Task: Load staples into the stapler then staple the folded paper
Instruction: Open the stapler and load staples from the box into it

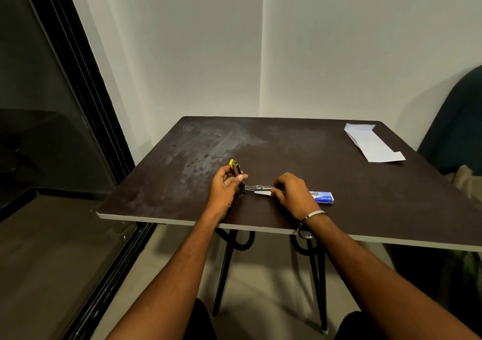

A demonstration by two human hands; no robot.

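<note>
A small metal stapler with a yellow tip lies hinged wide open near the table's front edge. My left hand grips its raised top arm, whose yellow end points up and away. My right hand pinches the front end of the flat magazine channel on the table; whether it holds staples I cannot tell. A blue and white staple box rests just right of my right hand. The folded white paper lies far off at the table's back right corner.
The dark brown table has a pale front edge and black legs. A white wall stands behind it, a dark glass door frame to the left, and a dark chair to the right.
</note>
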